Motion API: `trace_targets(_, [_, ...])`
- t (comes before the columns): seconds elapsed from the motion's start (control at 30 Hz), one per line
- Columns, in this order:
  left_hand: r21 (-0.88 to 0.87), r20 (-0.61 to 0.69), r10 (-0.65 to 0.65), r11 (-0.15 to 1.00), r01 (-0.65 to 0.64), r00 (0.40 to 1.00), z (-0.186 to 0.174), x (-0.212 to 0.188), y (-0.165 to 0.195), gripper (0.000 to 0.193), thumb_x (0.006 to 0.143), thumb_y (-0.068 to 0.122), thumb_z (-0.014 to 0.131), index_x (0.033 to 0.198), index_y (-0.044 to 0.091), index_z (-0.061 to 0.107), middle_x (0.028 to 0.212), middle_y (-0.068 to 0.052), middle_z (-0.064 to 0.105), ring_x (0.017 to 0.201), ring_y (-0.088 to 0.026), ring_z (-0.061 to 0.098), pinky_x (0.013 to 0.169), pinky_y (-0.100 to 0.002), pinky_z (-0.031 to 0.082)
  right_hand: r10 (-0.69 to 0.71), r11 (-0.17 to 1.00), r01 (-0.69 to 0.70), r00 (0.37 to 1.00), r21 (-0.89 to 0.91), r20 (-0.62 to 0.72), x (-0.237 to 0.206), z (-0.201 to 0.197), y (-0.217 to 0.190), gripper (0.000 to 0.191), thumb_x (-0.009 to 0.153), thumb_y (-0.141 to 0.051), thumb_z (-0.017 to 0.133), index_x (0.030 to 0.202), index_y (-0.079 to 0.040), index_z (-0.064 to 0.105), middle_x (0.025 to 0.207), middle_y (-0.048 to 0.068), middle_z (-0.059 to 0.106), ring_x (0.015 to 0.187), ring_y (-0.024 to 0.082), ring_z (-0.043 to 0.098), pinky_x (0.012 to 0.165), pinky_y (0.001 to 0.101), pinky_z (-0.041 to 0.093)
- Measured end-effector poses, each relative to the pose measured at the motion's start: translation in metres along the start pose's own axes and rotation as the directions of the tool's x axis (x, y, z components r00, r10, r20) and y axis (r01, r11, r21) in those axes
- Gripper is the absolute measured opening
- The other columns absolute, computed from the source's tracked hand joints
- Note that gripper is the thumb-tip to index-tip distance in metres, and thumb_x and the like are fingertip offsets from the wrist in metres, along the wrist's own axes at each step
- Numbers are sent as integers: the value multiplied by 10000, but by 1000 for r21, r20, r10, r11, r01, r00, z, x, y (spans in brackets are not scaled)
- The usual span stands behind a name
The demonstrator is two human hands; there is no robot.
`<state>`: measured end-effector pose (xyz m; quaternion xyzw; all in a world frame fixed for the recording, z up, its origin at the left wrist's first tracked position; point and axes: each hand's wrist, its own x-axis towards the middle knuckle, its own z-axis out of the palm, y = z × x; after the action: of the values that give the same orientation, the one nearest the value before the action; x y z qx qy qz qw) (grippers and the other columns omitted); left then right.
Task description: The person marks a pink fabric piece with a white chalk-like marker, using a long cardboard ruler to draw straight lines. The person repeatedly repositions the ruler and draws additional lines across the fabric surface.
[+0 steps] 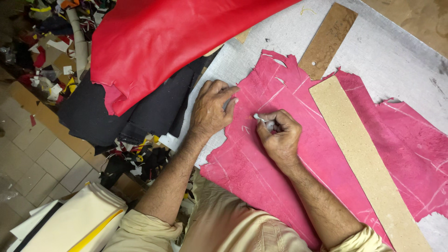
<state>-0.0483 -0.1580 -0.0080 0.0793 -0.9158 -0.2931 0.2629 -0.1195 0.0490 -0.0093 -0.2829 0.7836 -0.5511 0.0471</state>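
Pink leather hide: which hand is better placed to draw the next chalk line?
Right. The right hand pinches the white chalk with its tip on the pink leather hide. The left hand lies flat, pressing the hide's edge, so it probably suits steadying.

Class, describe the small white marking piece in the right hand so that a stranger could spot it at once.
Start at the pink hide spread across the grey worktable. Near its middle, left of the long pale cardboard strip, the right hand pinches a small white chalk piece. It is the only white thing touching the hide, its tip among faint white lines.
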Motion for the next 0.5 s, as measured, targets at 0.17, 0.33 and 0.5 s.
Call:
trace_targets(0.17, [57,38,41,997,-43,998,-5,0,4,363,857,60,706,1196,164,783,1046,-48,623,1008,-250,572,950,-389,504,47,998,-44,997,47,-66,14,22,-9,70,898,0,781,951,8,736,870,36,707,723,44,616,630,192,532])
trace_targets(0.33, [87,52,51,995,-56,997,-6,3,6,349,865,68,704,1181,184,798,1087,-36,614,1027,-240,560,956,-397,493,-24,991,11,994,-131,-103,22,31,-12,63,904,-17,792,935,21,752,857,67,713,685,74,652,603,219,569])
trace_targets(0.5, [34,59,3,999,-5,998,-5,5,8,293,875,129,742,1160,169,794,1068,-38,610,1011,-241,557,934,-398,492,-34,987,17,994,-157,-108,24,34,-10,85,904,-30,806,920,28,747,839,81,707,674,87,647,595,228,561])
